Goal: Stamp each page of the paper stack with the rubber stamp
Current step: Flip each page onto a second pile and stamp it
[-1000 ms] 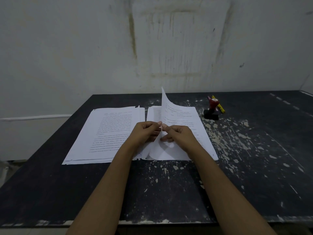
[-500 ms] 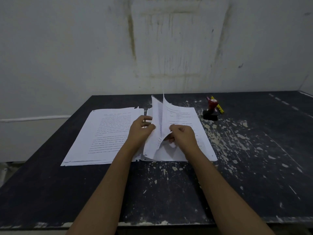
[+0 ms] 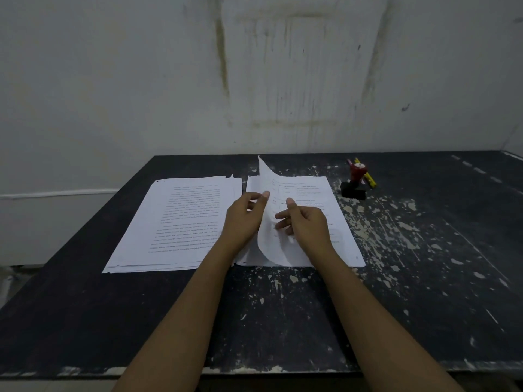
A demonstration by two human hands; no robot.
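Two piles of printed white paper lie side by side on the black table. The left pile (image 3: pixel 175 222) lies flat. On the right pile (image 3: pixel 325 199) one lifted sheet (image 3: pixel 267 239) stands curled up on edge. My left hand (image 3: pixel 243 219) pinches that sheet from its left side, thumb and fingers near its upper edge. To the right of the sheet, my right hand (image 3: pixel 304 222) rests on the right pile with relaxed fingers, fingertips touching the sheet. The rubber stamp (image 3: pixel 354 181), with a red handle and black base, stands upright beyond the right pile, untouched.
A yellow and a red pen (image 3: pixel 368 176) lie just behind the stamp. The black table (image 3: pixel 424 250) has chipped paint and a front edge near me. A stained white wall (image 3: pixel 254 80) rises behind it.
The sheet was first pinched by both hands, then split from another sheet. Now my left hand alone holds it, raised higher, while my right hand has let go and opened beside it.
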